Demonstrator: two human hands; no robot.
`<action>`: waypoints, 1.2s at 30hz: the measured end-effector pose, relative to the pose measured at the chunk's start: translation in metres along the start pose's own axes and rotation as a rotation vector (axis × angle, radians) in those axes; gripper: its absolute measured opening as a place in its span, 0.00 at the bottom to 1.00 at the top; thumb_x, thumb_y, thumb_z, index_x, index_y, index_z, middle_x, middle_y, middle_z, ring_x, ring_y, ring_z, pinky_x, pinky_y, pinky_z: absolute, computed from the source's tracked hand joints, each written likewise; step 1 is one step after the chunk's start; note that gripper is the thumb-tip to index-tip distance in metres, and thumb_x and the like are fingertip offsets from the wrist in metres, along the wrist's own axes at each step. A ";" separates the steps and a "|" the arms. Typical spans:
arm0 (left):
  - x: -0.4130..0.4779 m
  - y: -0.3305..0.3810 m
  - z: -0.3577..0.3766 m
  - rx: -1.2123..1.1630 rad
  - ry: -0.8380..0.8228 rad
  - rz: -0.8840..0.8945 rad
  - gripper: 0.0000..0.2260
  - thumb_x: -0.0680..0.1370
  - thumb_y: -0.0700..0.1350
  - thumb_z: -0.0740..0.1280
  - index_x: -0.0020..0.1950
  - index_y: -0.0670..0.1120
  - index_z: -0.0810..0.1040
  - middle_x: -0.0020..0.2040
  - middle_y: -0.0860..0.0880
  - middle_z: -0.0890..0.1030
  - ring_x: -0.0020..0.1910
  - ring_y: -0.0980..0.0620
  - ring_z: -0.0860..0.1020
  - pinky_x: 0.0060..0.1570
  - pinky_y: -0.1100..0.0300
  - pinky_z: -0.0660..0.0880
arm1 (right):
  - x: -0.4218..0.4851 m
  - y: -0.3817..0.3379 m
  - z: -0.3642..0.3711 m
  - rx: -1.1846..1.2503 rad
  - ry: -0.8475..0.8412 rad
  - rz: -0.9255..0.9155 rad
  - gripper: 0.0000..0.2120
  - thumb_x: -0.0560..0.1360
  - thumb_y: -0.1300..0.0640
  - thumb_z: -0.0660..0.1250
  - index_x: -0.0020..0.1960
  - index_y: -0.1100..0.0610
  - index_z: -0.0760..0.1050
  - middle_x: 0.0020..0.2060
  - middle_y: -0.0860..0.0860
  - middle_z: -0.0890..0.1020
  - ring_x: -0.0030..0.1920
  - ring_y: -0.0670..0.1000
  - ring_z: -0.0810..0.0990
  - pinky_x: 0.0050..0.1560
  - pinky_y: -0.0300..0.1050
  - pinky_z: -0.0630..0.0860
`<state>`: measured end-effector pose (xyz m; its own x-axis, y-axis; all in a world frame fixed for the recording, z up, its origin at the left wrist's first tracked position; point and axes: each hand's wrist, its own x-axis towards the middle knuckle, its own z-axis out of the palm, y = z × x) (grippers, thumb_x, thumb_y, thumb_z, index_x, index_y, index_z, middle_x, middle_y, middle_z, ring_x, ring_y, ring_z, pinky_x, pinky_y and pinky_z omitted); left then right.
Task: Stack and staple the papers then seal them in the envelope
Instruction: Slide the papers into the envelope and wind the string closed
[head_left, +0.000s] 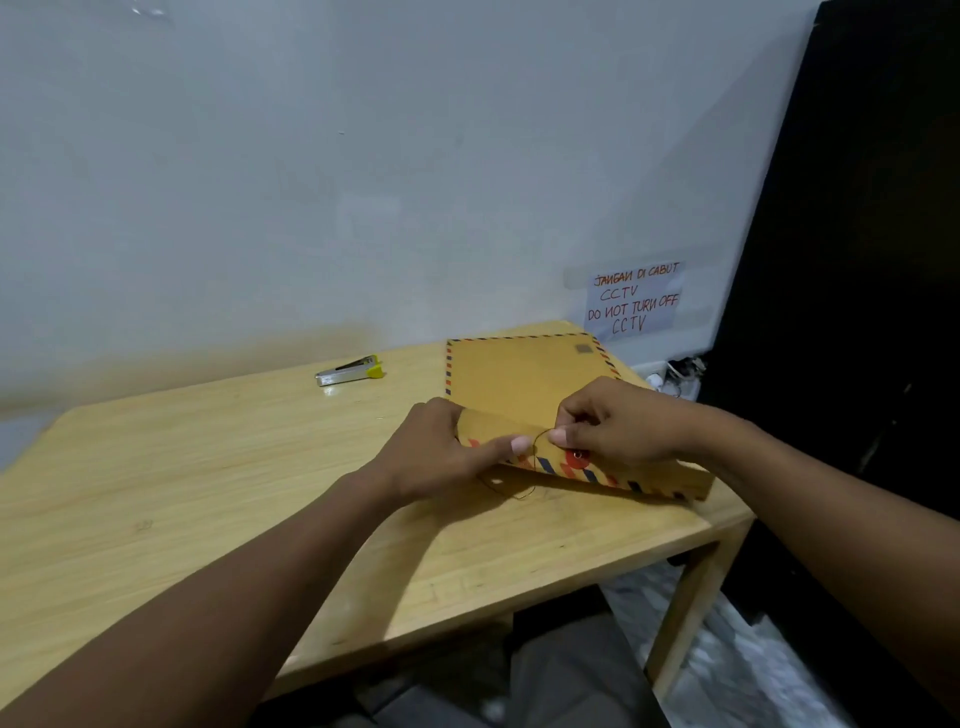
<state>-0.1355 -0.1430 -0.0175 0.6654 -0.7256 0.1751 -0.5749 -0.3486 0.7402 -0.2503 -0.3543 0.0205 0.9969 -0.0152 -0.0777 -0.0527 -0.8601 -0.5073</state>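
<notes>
The right hand's (618, 421) fingers (560, 435) pinch the dark string (540, 432) just above the red button (576, 457). Beside them, the left hand's (441, 452) fingers (511, 446) clamp the flap (493, 423) of the envelope (519, 374), which lies on the bench (208, 493). The stapler (350, 370) sits well beyond.

The bench (208, 493) is light wood. A brown envelope (519, 379) with striped edges lies on it near the far right corner. A small stapler (349, 370) lies to its left, apart.
</notes>
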 end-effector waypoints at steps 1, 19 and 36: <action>0.000 -0.001 -0.001 0.013 0.042 0.015 0.22 0.70 0.63 0.75 0.39 0.42 0.83 0.31 0.52 0.80 0.28 0.54 0.75 0.29 0.60 0.67 | 0.002 -0.005 -0.002 0.036 -0.028 0.015 0.15 0.80 0.45 0.64 0.42 0.53 0.81 0.33 0.49 0.79 0.35 0.49 0.74 0.41 0.51 0.73; 0.019 -0.029 -0.010 -0.706 0.398 -0.650 0.14 0.74 0.31 0.73 0.57 0.40 0.76 0.47 0.37 0.82 0.37 0.43 0.81 0.43 0.51 0.81 | 0.034 -0.038 0.032 0.790 0.156 0.176 0.10 0.79 0.59 0.64 0.46 0.63 0.82 0.38 0.53 0.81 0.35 0.47 0.78 0.34 0.39 0.74; 0.038 -0.052 -0.049 0.030 0.134 -0.374 0.18 0.76 0.36 0.70 0.63 0.49 0.80 0.61 0.45 0.78 0.58 0.45 0.77 0.54 0.56 0.76 | 0.063 0.006 0.008 0.212 0.439 0.592 0.21 0.76 0.52 0.64 0.64 0.63 0.72 0.57 0.59 0.77 0.56 0.60 0.75 0.54 0.53 0.72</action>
<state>-0.0567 -0.1234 -0.0173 0.8868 -0.4618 -0.0184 -0.2932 -0.5929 0.7500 -0.1888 -0.3559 0.0057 0.7282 -0.6825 -0.0622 -0.5517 -0.5299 -0.6440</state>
